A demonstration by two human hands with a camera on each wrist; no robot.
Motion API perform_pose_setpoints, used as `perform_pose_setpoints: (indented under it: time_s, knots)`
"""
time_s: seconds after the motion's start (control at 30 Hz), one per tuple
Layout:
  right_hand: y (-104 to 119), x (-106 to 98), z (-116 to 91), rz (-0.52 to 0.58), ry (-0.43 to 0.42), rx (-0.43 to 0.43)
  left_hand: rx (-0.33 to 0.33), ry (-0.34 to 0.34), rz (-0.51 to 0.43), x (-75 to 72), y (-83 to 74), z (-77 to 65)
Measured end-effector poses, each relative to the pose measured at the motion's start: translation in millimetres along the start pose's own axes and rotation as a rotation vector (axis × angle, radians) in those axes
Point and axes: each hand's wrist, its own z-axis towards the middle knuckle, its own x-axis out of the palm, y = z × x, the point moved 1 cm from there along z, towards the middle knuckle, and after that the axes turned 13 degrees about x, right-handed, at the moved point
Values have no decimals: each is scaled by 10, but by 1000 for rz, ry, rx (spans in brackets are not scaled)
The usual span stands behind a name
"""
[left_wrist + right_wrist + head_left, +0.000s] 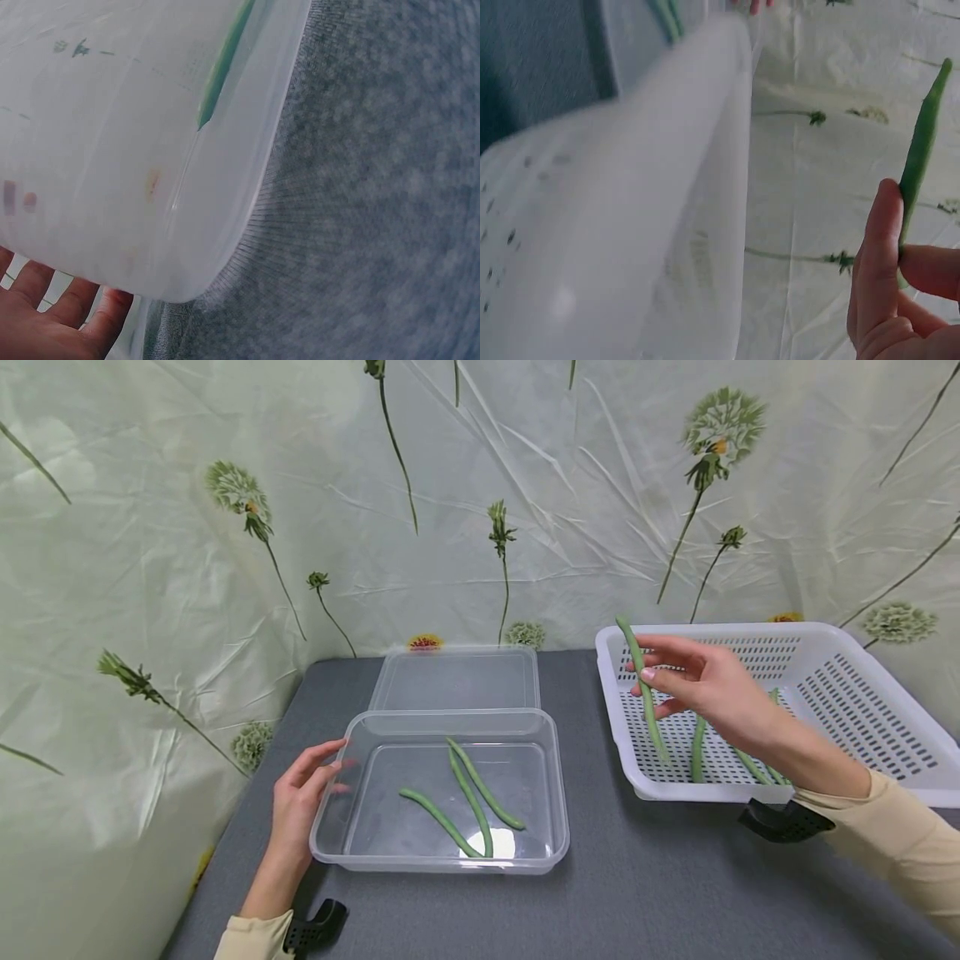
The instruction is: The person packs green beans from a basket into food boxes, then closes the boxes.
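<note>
My right hand (pixel 693 685) pinches a green bean (pixel 634 652) between thumb and fingers, above the left part of a white perforated plastic basket (pixel 613 727). The right wrist view shows the bean (pixel 922 142) standing up from the fingertips. Several more beans (pixel 698 750) lie in the basket, partly covered by my right hand and forearm. With fingers extended, my left hand (pixel 295 802) touches the left side of a clear plastic container (pixel 405 864). Three green beans (pixel 435 820) rest on the container's bottom. Straight fingers (pixel 109 319) show against its wall in the left wrist view.
A clear flat lid (pixel 456 681) lies right behind the container. The grey cloth-covered table (pixel 600 893) runs between container and basket and along the front. Behind the table hangs a pale sheet (pixel 450 585) printed with dandelions.
</note>
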Motion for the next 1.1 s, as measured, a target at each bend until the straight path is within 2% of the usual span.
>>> perform_pose_setpoints:
  time_s: [0.3,0.53,1.1]
  knots:
    - [-17,267,-84,36,41,26,-1,-3,20,-4,8,-3]
    - [-16,442,-83,106,80,26,-5,-3,15,-5,-3,-6]
    - [-11,851,-69,168,145,-39,-18,10,16,-5,-15,-7]
